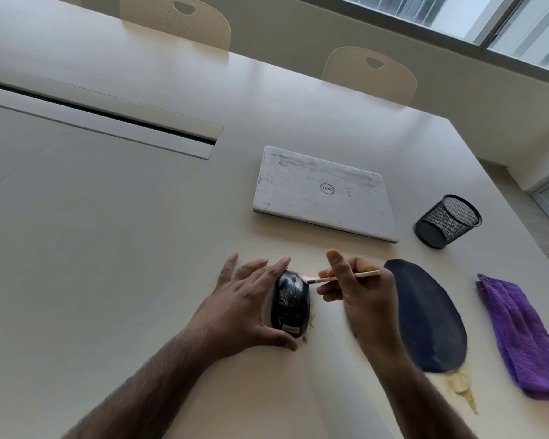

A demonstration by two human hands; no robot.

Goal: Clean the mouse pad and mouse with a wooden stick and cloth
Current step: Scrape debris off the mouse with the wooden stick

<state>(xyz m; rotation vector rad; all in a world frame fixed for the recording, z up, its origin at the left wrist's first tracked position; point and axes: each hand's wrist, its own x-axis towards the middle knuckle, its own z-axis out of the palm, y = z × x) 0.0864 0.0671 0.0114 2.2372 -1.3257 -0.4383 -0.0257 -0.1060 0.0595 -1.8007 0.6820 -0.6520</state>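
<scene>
Flanking the mouse (290,304), left hand (238,308) grips it, right hand (358,296) pinches wooden stick (366,274).

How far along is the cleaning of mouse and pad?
Apparently done: the dark oval mouse pad looks bare, tan powder piled beyond its near end. In hand: the left hand holds the black computer mouse, still speckled; the right hand puts a thin wooden stick to its front. Left: the purple cloth lies untouched.

One head-worn wide-angle view, looking forward and down, close over the table (114,255), frame tilted
</scene>
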